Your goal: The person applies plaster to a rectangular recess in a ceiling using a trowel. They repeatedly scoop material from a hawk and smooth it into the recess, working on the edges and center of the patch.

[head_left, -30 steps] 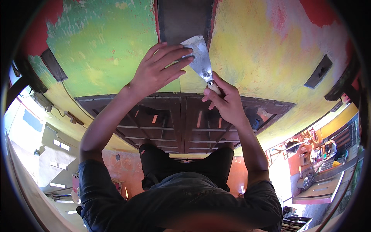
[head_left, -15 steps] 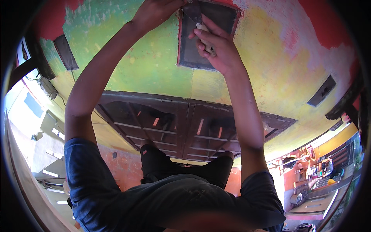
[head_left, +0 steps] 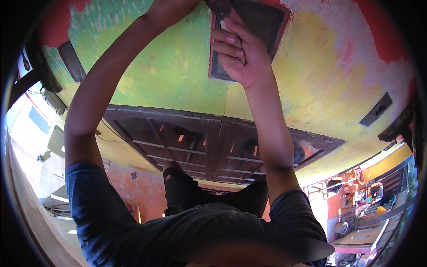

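Observation:
My right hand [head_left: 241, 53] is closed round the pale handle of a putty knife [head_left: 219, 8], whose dark blade points up to the top edge. It lies in front of a dark, red-edged panel [head_left: 261, 24] set in the wall. At the upper edge, my left hand [head_left: 178, 7] is raised close to the blade's end; its fingers are cut off by the picture's border, so I cannot see whether they touch the blade. Around both hands, the wall [head_left: 169, 73] is patchy green and yellow, with worn streaks and red areas.
Below the panel are dark brown shutters [head_left: 187, 133] with glass panes, close in front of my legs. Small dark plates sit on the wall at left [head_left: 72, 61] and right [head_left: 376, 109]. A cluttered area with chairs [head_left: 358, 175] shows at far right.
My right fingers have wrapped more fully round the putty knife's handle, and the hand has turned. My left hand has shifted slightly up and left. The view has tilted a little.

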The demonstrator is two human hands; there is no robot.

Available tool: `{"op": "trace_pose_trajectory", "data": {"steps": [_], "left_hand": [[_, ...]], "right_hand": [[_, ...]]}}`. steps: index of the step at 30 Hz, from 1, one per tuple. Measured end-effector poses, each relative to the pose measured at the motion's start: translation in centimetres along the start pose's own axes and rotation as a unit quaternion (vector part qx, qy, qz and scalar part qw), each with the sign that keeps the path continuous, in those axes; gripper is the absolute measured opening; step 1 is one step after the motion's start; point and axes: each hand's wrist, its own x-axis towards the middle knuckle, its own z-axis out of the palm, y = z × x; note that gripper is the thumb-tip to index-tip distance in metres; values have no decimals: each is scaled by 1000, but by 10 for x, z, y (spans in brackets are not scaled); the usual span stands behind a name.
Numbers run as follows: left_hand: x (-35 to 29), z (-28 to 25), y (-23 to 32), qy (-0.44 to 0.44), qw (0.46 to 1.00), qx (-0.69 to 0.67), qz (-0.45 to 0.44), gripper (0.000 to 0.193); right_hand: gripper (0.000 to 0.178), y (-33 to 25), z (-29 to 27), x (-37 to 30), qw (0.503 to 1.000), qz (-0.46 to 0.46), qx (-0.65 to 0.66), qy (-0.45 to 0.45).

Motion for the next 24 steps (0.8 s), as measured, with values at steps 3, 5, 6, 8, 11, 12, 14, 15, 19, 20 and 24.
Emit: {"op": "trace_pose_trajectory", "data": {"steps": [3,5,6,8,11,12,14,15,19,20,24], "left_hand": [[-3,3,0,-3,1000,-4,-26,27],[-4,3,0,-7,999,-10,-34,26],[-5,3,0,-10,1000,-11,-20,25],[-6,3,0,-3,1000,-3,-20,23],[-5,6,-2,2,999,-2,-43,21],[-5,7,-3,2,1000,1,-27,21],[-4,11,-7,23,999,9,-24,22],[-3,12,-8,35,998,5,-42,22],[-2,12,-12,23,997,-32,-64,25],[-1,12,-12,10,997,-47,-59,26],[1,10,-13,16,997,-27,-69,27]], "right_hand": [[20,-1,5,0,991,-34,124,-36],[20,-1,6,-1,999,-30,37,14],[20,0,6,-2,997,-21,1,77],[19,1,5,-2,999,-32,26,2],[17,2,4,0,998,-46,0,34],[17,2,4,1,996,-24,-39,72],[15,0,4,5,999,-42,2,34],[15,-1,5,6,998,-54,28,25],[13,-5,12,8,999,-36,8,39],[15,-5,14,7,999,-26,25,31],[16,-5,16,7,999,-25,38,21]]}}
